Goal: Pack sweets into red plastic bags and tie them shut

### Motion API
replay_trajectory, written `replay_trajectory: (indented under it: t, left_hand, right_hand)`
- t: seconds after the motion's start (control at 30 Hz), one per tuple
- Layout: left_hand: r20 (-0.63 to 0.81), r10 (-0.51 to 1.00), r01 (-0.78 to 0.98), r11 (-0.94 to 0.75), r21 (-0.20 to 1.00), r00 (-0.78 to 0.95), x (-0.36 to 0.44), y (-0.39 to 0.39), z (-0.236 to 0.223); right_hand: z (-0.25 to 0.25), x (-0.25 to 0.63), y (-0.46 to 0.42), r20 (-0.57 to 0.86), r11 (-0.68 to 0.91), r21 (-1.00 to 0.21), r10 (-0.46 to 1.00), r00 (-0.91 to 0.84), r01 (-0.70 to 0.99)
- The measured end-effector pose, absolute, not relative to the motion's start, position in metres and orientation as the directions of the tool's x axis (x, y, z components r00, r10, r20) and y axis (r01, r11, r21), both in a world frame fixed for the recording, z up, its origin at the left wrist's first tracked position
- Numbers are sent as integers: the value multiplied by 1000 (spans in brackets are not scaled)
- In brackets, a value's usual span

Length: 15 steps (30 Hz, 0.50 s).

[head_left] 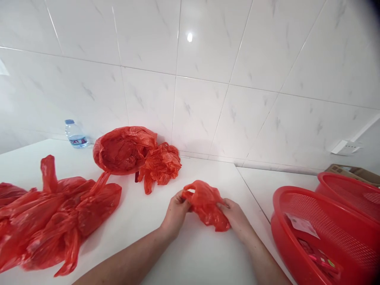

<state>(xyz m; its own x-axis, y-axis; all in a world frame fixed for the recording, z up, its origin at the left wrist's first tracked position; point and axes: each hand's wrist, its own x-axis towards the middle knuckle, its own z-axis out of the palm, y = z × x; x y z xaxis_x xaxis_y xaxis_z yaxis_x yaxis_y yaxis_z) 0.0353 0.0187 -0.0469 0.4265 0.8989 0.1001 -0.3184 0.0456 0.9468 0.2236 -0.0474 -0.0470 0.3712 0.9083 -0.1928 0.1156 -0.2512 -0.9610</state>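
My left hand (pixel 175 213) and my right hand (pixel 234 215) both grip a crumpled red plastic bag (pixel 205 206) at its two sides, just above the white table (pixel 190 253). A large heap of flattened red plastic bags (pixel 50 221) lies to the left of my hands. Farther back, an open, rounded red plastic bag (pixel 123 150) rests against a crumpled red plastic bag (pixel 162 164). Neither hand touches these.
A clear water bottle (pixel 76 134) lies on its side by the white tiled wall (pixel 196 111). Stacked at right are red mesh plastic baskets (pixel 314 233), one holding paper and red items, with a cardboard box (pixel 354 173) behind.
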Motion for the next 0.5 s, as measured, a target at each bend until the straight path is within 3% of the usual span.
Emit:
replay_trajectory:
  t: [0.2,0.33,0.43,0.5]
  left_hand:
    - [48,971,-350,38,936,235,26,43,-54]
    - [73,972,-398,22,917,222,27,39,-48]
    - [71,962,-371,33,928,263,32,32,-44]
    - [78,937,-343,46,938,340,36,25,-44]
  right_hand:
    - [-52,246,-52,-140,-294,-947,740,658,129]
    - [-31,230,-62,78,-295,-911,565,821,289]
    - [-20,207,-67,229,-176,-885,642,732,431]
    - [-21,191,-67,230,-95,-885,760,608,455]
